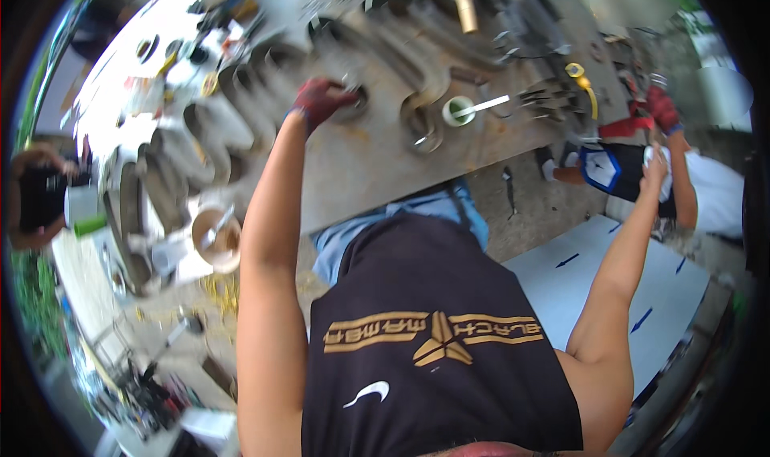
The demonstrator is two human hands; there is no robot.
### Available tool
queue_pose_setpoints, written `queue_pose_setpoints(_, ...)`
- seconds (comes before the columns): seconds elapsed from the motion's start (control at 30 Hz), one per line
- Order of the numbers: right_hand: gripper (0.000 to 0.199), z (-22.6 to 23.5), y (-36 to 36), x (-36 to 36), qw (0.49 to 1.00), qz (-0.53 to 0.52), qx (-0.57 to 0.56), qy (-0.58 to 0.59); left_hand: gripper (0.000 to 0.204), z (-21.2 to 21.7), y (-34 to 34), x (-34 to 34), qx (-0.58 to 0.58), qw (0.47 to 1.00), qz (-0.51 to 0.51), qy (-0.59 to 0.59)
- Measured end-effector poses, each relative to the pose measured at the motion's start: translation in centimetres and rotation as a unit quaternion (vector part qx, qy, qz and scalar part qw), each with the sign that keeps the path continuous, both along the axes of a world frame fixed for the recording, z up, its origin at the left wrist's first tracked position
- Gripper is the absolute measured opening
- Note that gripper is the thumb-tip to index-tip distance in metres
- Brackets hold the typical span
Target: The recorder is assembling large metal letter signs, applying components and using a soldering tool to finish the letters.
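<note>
place: we see a metal workshop yard | far: steel bench point(361, 156) with curved steel parts point(417, 40) | left: bowl point(216, 239), tool clutter | right: white sheets point(642, 289) on concrete floor point(545, 208)

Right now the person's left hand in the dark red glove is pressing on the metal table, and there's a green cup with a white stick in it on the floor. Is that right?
Not quite. The head view shows the green cup with the white stick standing on the metal table, not on the floor. The rest holds: the left hand in its dark red glove is pressing on the table.
</note>
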State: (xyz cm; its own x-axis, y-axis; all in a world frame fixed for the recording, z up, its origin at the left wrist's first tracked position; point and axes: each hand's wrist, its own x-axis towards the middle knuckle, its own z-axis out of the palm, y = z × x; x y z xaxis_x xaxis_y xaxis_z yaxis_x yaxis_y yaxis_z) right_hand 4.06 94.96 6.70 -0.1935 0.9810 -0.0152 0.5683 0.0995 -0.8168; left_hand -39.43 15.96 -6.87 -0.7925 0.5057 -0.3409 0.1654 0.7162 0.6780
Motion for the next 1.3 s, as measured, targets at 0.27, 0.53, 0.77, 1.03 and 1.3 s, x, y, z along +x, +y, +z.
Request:
queue_pose_setpoints(0.27,0.033,-3.6,-16.0,-7.6,0.981,0.126,0.131,0.064,0.07,1.8,-0.4,0.7,-0.064,0.998,0.017,-0.017)
queue_pose_setpoints(0.53,0.023,-1.7,-34.1,-16.7,0.944,0.29,0.141,0.075,0.078,0.6,0.0,0.5,-0.065,0.997,0.011,-0.025)
queue_pose_setpoints(0.77,0.023,0.5,-39.7,-19.2,0.919,0.367,0.115,0.084,0.079,1.0,0.0,0.6,-0.069,0.997,0.018,-0.032)
queue_pose_setpoints(1.03,0.024,0.0,-41.0,-18.3,0.922,0.372,0.062,0.091,0.079,1.9,0.0,0.5,-0.078,0.996,0.011,-0.036)
queue_pose_setpoints(1.3,0.026,-0.4,-40.6,-17.5,0.923,0.373,0.017,0.091,0.078,1.7,-0.1,0.3,-0.065,0.997,0.006,-0.05)
